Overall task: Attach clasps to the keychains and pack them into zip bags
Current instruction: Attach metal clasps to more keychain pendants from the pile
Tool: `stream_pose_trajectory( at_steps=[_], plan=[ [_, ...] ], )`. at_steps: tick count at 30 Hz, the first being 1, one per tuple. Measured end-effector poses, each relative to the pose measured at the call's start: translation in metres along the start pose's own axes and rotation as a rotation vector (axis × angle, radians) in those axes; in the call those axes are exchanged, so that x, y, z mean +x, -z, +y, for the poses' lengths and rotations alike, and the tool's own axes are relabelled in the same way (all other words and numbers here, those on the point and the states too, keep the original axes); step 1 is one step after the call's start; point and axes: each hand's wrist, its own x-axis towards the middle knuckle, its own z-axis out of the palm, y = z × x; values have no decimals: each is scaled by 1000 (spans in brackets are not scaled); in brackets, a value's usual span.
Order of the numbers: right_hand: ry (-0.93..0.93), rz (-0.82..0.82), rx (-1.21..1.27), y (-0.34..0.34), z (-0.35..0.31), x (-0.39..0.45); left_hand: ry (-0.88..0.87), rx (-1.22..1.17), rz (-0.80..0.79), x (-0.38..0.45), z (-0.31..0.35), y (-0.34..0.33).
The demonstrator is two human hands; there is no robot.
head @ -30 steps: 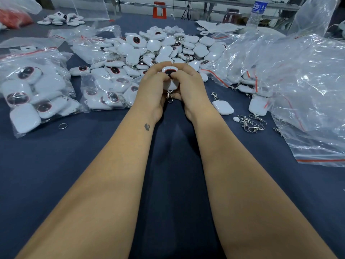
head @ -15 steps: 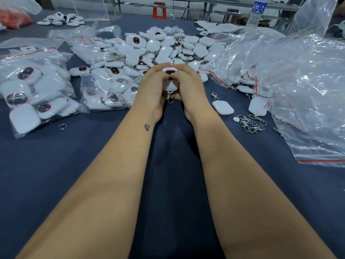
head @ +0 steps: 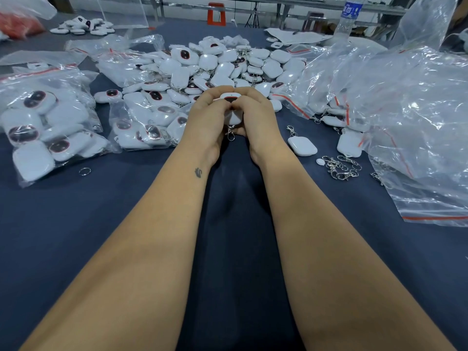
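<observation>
Both the left hand [head: 206, 115] and the right hand [head: 255, 115] gripped one white keychain [head: 230, 97] above the worktop [head: 126, 211], its clasp [head: 230, 135] dangling, seemingly attached; bagging probably came next.

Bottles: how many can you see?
1. The bottle stands at the far right of the table, behind the plastic bags. Others may be hidden behind those bags.
</observation>
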Motion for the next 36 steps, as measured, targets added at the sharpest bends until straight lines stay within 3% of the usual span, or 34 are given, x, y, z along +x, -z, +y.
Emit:
stream_pose_trajectory(
  at_steps=[7, 12, 15, 18, 22, 25, 27, 31, 36],
  plan=[
    [-8, 7, 42, 0, -1, 0, -40, 72, -24, 1, 0, 3],
    [-80, 147, 265, 7, -4, 3, -168, 414, -176, 3, 2, 6],
    [-90, 161, 344, 6, -5, 3, -261, 475, -198, 0, 6, 5],
    [-116, 133, 440, 3, -5, 2, -355, 583, -30, -5, 9, 9],
    [-164, 197, 608, 10, -5, 8, -542, 1089, 347, -2, 15, 25],
    [-134, 227, 534, 11, -2, 12, -441, 1558, 403, 3, 12, 28],
    [-118, 225, 404, 10, -1, 13, -328, 1716, 373, 2, 8, 28],
    [-100, 132, 415, 10, -2, 13, -364, 1689, 373, 2, 8, 28],
    [-97, -61, 558, 5, -4, 5, -458, 1257, 390, 1, 13, 25]
  ],
)
